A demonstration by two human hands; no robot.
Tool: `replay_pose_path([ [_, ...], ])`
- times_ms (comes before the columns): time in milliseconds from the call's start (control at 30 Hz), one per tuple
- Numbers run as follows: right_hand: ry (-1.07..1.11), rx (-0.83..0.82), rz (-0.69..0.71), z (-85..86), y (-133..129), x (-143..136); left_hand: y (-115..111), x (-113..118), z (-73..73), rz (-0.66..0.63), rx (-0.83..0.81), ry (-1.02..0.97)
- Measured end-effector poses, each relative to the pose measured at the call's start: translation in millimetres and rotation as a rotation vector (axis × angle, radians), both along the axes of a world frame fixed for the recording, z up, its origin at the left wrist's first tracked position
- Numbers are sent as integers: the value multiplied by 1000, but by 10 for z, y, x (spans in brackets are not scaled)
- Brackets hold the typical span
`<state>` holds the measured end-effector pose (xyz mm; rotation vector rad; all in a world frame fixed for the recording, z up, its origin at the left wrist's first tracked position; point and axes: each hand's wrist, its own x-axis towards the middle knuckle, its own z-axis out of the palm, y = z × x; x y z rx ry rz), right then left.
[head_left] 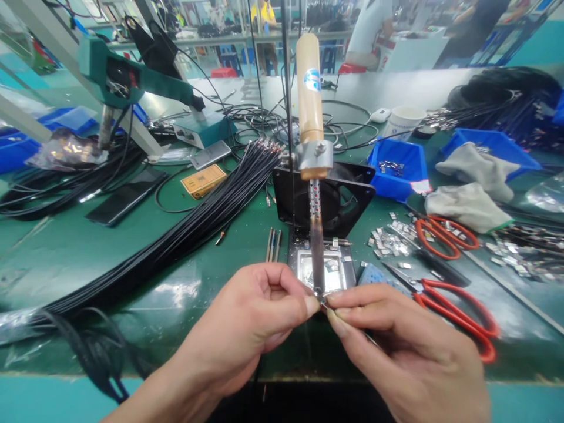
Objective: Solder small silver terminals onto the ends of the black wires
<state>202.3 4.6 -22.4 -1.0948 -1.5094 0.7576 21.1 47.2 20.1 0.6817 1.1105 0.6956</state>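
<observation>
Head view: in the lower middle of the frame, the thumb and forefinger of the left hand (pixel 255 323) are pinched together on a small metal part (pixel 321 296), mostly hidden by fingertips. The right hand (pixel 409 346) meets it from the other side, its thumb and fingers closed on a thin strand (pixel 369 337); I cannot tell if this is solder or fine wire. The part is just under the tip of an upright soldering iron (pixel 315 202), at the centre of the frame; whether they touch is too small to see.

I judge that the step in hand is heating or soldering this joint. The next move, in my opinion, calls for steady alignment at the tip, with the fingers kept away from the hot metal.

Behind the fingertips lies a metal tray (pixel 300 271), and behind the iron stands a black fan (pixel 286 200). Farther out, a bundle of black cables (pixel 189 241) crosses the left of the frame, while loose metal connectors (pixel 392 241) and red-handled scissors (pixel 483 333) lie at right.
</observation>
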Motion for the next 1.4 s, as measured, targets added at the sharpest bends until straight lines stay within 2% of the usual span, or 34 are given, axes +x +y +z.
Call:
replay_pose_path([
  [600, 33, -3, 10, -32, -28, -3, -14, -8, -16, -29, 6, 13],
  [767, 67, -47, -43, -2, -95, -26, -92, -33, -41, -33, 8, 22],
  [933, 97, -153, -115, -1, -196, -80, -238, -51, -77, -21, 4, 30],
  [1133, 206, -324, -19, -14, -298, -147, -381, -61, -93, -38, -5, 27],
  [1400, 407, -491, -14, 17, -405, -220, -563, -61, -132, -4, 94, -53],
])
